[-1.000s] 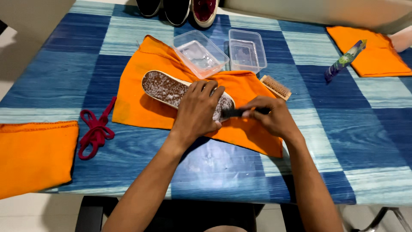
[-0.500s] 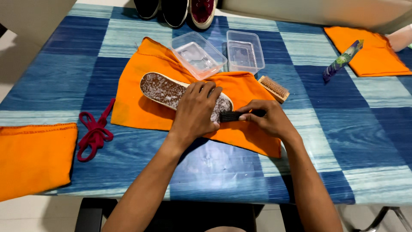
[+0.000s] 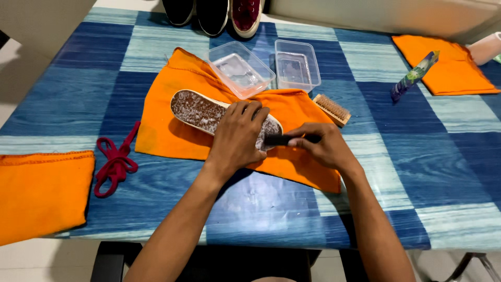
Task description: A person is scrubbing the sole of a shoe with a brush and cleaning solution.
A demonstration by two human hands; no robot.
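Note:
A shoe (image 3: 201,110) lies sole-up on an orange cloth (image 3: 172,99) in the middle of the blue checked table; its sole is speckled white. My left hand (image 3: 237,138) presses down on the shoe's near end and covers it. My right hand (image 3: 323,146) grips a small dark brush (image 3: 279,140) by the handle, its head against the sole's edge beside my left fingers.
Two clear plastic tubs (image 3: 240,69) (image 3: 296,63) stand behind the cloth. A wooden brush (image 3: 332,109) lies at the cloth's right. Red laces (image 3: 116,162) lie left, a folded orange cloth (image 3: 42,193) front left, another (image 3: 449,65) with a tube (image 3: 415,75) back right. Several shoes (image 3: 213,13) line the far edge.
My right hand has slid the dark brush a little left, toward the sole's end. My left hand stays pressed on the shoe.

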